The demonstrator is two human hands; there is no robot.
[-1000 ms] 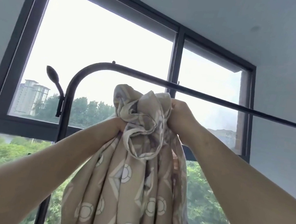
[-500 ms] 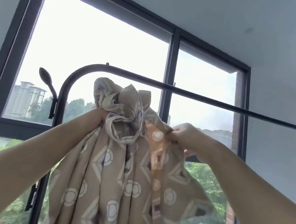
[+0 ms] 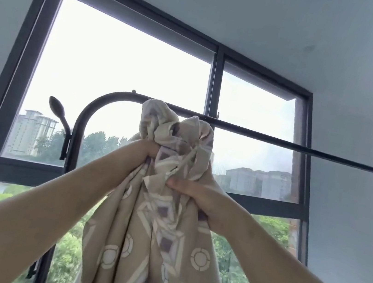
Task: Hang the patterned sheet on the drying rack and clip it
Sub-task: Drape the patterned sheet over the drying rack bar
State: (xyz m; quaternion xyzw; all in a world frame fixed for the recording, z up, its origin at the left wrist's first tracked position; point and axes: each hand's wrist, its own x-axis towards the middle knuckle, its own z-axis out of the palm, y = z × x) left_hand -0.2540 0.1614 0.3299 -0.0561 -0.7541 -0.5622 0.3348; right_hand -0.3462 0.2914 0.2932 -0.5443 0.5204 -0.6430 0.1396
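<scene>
In the head view, both bare forearms rose from the lower corners of the frame toward its centre. The left hand (image 3: 149,148) sat higher, its grip clamped on the left side of the bunched top of the beige cotton sheet printed with white rings and diamonds (image 3: 157,234); the fingers were mostly buried in the cloth. The right hand (image 3: 193,192) sat lower and right of centre, palm turned up, its grip closed on a fold of the same bundle from below.

The sheet was in the middle of the frame, gathered into a crumpled knot at the top and hanging straight down out of the bottom edge, its long axis vertical. The knot's top reached the level of the black metal drying rack bar (image 3: 300,147), which curved up from a post at centre left and ran toward the right edge. Whether the cloth lay over the bar or only in front of it could not be told. Behind stood a dark-framed window (image 3: 217,56).
</scene>
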